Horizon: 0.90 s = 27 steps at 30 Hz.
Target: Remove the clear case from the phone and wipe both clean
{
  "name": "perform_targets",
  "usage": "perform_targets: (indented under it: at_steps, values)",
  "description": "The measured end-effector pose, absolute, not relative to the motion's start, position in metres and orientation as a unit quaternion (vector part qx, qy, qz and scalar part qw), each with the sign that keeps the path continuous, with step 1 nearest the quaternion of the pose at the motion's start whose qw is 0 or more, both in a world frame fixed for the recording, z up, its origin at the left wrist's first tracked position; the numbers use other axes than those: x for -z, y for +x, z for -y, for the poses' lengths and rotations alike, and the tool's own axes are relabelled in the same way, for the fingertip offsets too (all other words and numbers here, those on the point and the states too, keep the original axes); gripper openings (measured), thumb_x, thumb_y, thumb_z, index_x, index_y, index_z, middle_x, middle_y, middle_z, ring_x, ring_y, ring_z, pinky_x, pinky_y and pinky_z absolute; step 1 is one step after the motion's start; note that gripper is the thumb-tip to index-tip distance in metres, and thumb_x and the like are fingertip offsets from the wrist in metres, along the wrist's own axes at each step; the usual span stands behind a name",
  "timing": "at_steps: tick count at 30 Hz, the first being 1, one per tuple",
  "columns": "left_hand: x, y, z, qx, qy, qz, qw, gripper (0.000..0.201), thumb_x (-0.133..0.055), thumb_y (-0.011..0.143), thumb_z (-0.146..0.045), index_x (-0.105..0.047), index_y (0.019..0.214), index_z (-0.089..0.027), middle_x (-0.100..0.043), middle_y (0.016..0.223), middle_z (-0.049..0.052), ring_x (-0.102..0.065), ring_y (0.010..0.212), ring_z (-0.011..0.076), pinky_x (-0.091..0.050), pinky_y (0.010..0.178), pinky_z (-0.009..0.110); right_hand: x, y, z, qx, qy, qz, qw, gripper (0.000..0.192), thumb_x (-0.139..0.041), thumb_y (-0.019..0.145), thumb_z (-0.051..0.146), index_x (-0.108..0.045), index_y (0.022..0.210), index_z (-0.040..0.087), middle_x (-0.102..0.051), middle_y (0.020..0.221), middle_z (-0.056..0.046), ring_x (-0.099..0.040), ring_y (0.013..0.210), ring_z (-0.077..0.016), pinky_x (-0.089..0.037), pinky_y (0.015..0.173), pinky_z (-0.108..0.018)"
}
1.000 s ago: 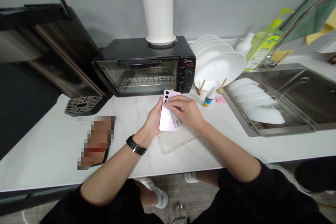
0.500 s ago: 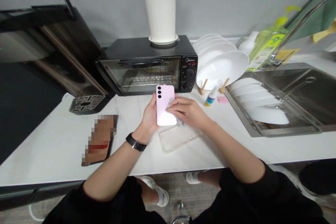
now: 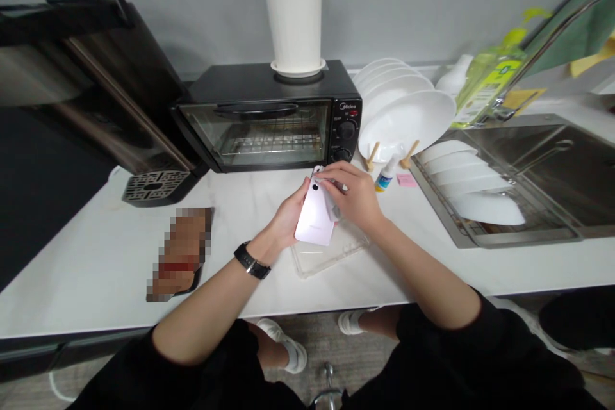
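Now the right hand (image 3: 354,197), pinching a grey cloth (image 3: 335,210), has moved up the pink phone's back (image 3: 313,223) to its lenses; left hand (image 3: 287,214) grips the phone, tilted versus earlier, above the clear case (image 3: 318,260) on the counter (image 3: 259,301).

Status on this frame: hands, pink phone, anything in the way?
Left hand gripping pink phone, back up. Right hand pinching greyish cloth-like piece, partly covering the lenses. Clear case on counter, close below.
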<state>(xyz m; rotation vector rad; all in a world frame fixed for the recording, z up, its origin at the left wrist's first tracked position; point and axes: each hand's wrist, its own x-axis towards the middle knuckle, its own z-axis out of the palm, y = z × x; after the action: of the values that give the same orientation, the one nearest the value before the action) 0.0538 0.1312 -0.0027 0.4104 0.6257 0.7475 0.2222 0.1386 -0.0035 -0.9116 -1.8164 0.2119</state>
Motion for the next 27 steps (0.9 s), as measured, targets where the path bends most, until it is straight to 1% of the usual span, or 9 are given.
perform_targets:
  at_steps: [2,4,6,10,13,15,21,24,27]
  values:
    - [0.000,0.054,-0.133,-0.387,0.184,-0.281,0.859,0.048,-0.043,0.112,-0.046,-0.070,0.133,-0.013,-0.079,0.084,0.008,-0.075,0.064,0.0202,-0.061,0.066,0.030,0.005,0.218,-0.136,-0.111,-0.362,0.776,0.506,0.019,-0.066,0.103,0.023,-0.083,0.110,0.025,-0.080,0.111,-0.007,-0.076,0.104,-0.0214,-0.063,0.093,-0.037]
    - [-0.003,0.053,-0.135,-0.407,0.178,-0.261,0.857,0.048,-0.041,0.113,-0.043,-0.065,0.144,-0.016,-0.079,0.085,0.006,-0.073,0.060,0.0167,-0.059,0.062,0.026,0.008,0.213,-0.134,-0.130,-0.328,0.802,0.483,0.019,-0.065,0.104,0.023,-0.083,0.110,0.026,-0.081,0.112,-0.006,-0.077,0.104,-0.0206,-0.062,0.094,-0.037]
    - [-0.005,0.052,-0.136,-0.407,0.175,-0.250,0.861,0.052,-0.037,0.113,-0.046,-0.060,0.152,-0.020,-0.080,0.092,0.007,-0.074,0.063,0.0167,-0.059,0.063,0.026,0.010,0.209,-0.132,-0.145,-0.288,0.828,0.459,0.019,-0.065,0.105,0.025,-0.083,0.109,0.025,-0.081,0.110,-0.006,-0.077,0.101,-0.0192,-0.062,0.092,-0.035]
    - [-0.004,0.051,-0.139,-0.419,0.182,-0.263,0.850,0.063,-0.035,0.112,-0.054,-0.056,0.156,-0.015,-0.080,0.114,0.016,-0.080,0.086,0.0245,-0.064,0.080,0.036,0.011,0.204,-0.127,-0.172,-0.231,0.864,0.414,0.018,-0.065,0.105,0.025,-0.083,0.107,0.023,-0.081,0.106,-0.007,-0.077,0.098,-0.0186,-0.062,0.089,-0.033]
    - [-0.005,0.050,-0.141,-0.490,0.198,-0.273,0.804,0.061,-0.035,0.113,-0.052,-0.051,0.162,-0.020,-0.080,0.123,0.014,-0.080,0.099,0.0255,-0.063,0.094,0.039,0.010,0.204,-0.125,-0.202,-0.201,0.884,0.370,0.017,-0.066,0.104,0.023,-0.083,0.106,0.023,-0.080,0.106,-0.006,-0.077,0.096,-0.0178,-0.063,0.090,-0.033]
    - [-0.007,0.049,-0.142,-0.521,0.203,-0.279,0.781,0.060,-0.034,0.113,-0.050,-0.047,0.165,-0.023,-0.080,0.125,0.012,-0.080,0.105,0.0251,-0.061,0.097,0.038,0.009,0.205,-0.125,-0.217,-0.196,0.887,0.357,0.016,-0.067,0.103,0.022,-0.083,0.106,0.023,-0.080,0.107,-0.006,-0.077,0.097,-0.0177,-0.063,0.091,-0.033]
    - [-0.016,0.045,-0.141,-0.522,0.187,-0.280,0.783,0.065,-0.028,0.114,-0.050,-0.050,0.161,-0.012,-0.081,0.120,0.015,-0.079,0.105,0.0259,-0.063,0.094,0.037,0.002,0.219,-0.133,-0.196,-0.245,0.864,0.393,0.015,-0.069,0.102,0.023,-0.084,0.104,0.024,-0.081,0.105,-0.006,-0.076,0.096,-0.0188,-0.062,0.090,-0.035]
    - [-0.017,0.046,-0.139,-0.508,0.186,-0.261,0.800,0.058,-0.031,0.114,-0.045,-0.052,0.160,-0.017,-0.081,0.121,0.013,-0.080,0.102,0.0260,-0.064,0.096,0.039,0.003,0.224,-0.139,-0.160,-0.294,0.832,0.443,0.015,-0.069,0.102,0.022,-0.084,0.105,0.024,-0.080,0.106,-0.006,-0.076,0.097,-0.0197,-0.062,0.091,-0.036]
    - [-0.013,0.050,-0.136,-0.489,0.192,-0.261,0.810,0.051,-0.036,0.114,-0.039,-0.055,0.158,-0.023,-0.082,0.117,0.009,-0.081,0.087,0.0222,-0.066,0.091,0.039,0.005,0.226,-0.142,-0.126,-0.353,0.790,0.485,0.015,-0.070,0.101,0.024,-0.084,0.106,0.024,-0.079,0.104,-0.007,-0.076,0.095,-0.0202,-0.062,0.087,-0.035]
